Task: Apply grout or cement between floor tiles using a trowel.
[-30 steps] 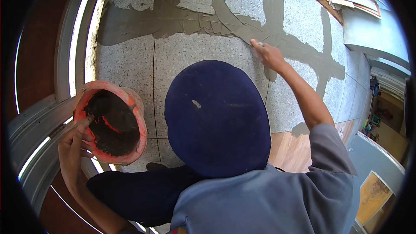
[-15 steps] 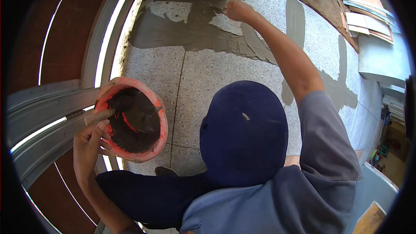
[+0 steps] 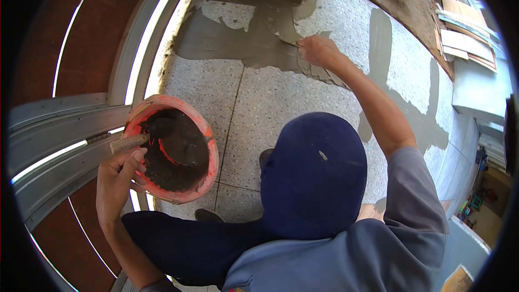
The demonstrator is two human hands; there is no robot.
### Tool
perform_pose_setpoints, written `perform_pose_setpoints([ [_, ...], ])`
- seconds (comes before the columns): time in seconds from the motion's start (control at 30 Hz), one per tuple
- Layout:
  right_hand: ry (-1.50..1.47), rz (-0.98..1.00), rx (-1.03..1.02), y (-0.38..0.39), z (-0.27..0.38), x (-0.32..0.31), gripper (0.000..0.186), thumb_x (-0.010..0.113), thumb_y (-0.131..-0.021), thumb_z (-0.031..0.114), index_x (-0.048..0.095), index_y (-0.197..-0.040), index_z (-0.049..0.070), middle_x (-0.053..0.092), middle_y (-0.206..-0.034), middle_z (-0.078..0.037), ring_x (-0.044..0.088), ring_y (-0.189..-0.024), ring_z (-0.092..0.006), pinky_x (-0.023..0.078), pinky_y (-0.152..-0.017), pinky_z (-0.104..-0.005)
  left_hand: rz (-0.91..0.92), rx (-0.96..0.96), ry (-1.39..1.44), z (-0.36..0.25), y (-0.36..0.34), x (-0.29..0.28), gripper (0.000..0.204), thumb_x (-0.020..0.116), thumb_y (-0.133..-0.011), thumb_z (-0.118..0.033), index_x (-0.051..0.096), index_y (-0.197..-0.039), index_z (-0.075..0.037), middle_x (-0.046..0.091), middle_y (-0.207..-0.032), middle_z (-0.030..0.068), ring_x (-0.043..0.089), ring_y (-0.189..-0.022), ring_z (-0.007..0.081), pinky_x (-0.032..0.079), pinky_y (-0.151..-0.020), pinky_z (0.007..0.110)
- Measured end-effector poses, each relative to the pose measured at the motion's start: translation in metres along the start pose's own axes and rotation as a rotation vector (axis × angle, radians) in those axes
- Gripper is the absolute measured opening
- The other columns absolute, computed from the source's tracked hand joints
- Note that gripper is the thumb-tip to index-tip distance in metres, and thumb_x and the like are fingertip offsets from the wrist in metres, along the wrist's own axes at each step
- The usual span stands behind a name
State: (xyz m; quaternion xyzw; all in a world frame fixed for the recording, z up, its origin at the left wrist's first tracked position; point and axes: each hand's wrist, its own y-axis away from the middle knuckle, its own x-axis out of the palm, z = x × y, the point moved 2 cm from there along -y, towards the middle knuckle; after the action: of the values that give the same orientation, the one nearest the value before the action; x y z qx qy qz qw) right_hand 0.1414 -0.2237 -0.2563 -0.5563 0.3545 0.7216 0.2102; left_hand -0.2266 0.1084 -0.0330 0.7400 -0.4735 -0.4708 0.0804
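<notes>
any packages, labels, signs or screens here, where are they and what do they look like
Flat cardboard pieces: stacked at the upper right edge beyond the floor, brown and pale, rectangular.
Small colourful boxes: far right edge, low down, green and mixed colours, too small to tell more.
No signs or screens show.

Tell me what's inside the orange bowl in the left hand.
The round orange plastic bowl holds dark wet mortar, with a wooden-handled tool dipped into it. Its blade and the bowl's bottom are covered by mortar.

A dark blue cap [image 3: 313, 176] hides the person's face and part of the floor; the tool in the right hand [image 3: 318, 51] is too small to identify.
</notes>
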Motion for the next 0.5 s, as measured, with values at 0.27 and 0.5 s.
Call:
perform_pose_setpoints([
  [0.27, 0.221, -0.124, -0.276, -0.156, 0.029, -0.018, 0.036, 0.051, -0.096, 0.021, 0.053, -0.132, 0.016, 0.066, -0.1, -0.017, 0.068, -0.085, -0.0372, 0.054, -0.07, -0.0502, -0.072, -0.073, 0.029, 0.015, 0.03, -0.017, 0.033, 0.065, -0.095, -0.028, 0.074, -0.102, 0.003, 0.063, -0.07, 0.0041, 0.059, -0.057, 0.009, 0.049, -0.049, 0.025],
  [0.5, 0.277, -0.219, -0.423, -0.29, 0.108, -0.019, 0.049, 0.059, -0.088, 0.014, 0.052, -0.136, 0.017, 0.065, -0.107, -0.018, 0.068, -0.088, -0.0345, 0.055, -0.071, -0.0492, -0.183, -0.229, 0.106, 0.032, 0.074, -0.023, 0.037, 0.065, -0.096, -0.029, 0.072, -0.105, 0.007, 0.064, -0.072, 0.0066, 0.061, -0.057, 0.0106, 0.048, -0.047, 0.023],
])
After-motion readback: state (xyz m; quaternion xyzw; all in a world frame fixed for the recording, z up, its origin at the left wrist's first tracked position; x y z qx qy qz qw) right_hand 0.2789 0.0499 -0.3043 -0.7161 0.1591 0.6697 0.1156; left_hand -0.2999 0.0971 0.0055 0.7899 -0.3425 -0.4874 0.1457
